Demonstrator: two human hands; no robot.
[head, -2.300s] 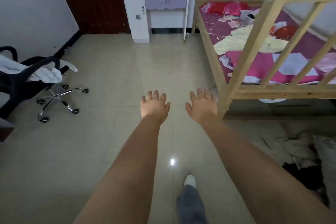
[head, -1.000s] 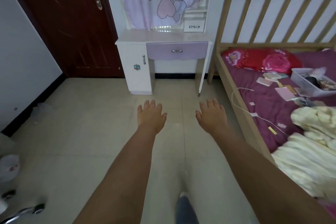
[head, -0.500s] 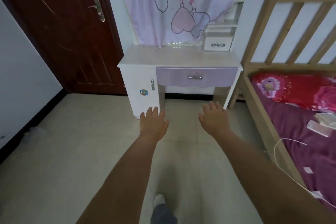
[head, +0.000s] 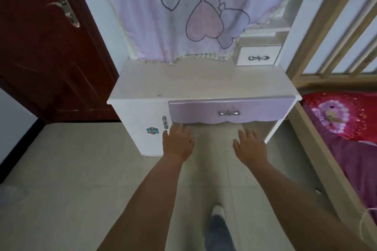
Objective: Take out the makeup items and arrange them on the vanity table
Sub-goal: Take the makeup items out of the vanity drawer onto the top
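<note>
A white vanity table [head: 202,84] stands straight ahead with a bare top. Its wide purple drawer [head: 265,109] is closed and carries a silver bow handle [head: 228,113]. A small white drawer [head: 258,58] sits on the top at the back right. My left hand [head: 177,143] is stretched out palm down, fingers spread, just below the purple drawer's left end. My right hand [head: 250,146] is held the same way below the drawer's middle. Both hands hold nothing. No makeup items show.
A pink cartoon cloth [head: 183,12] hangs over the vanity's mirror. A dark red door [head: 40,47] is on the left. A wooden bed frame [head: 318,142] with a red pillow [head: 338,114] runs along the right. Pale floor tiles [head: 71,179] lie underfoot.
I have walked across the room to the vanity, which now fills the upper view. Both hands stay stretched out in front and have come close to the purple drawer.
</note>
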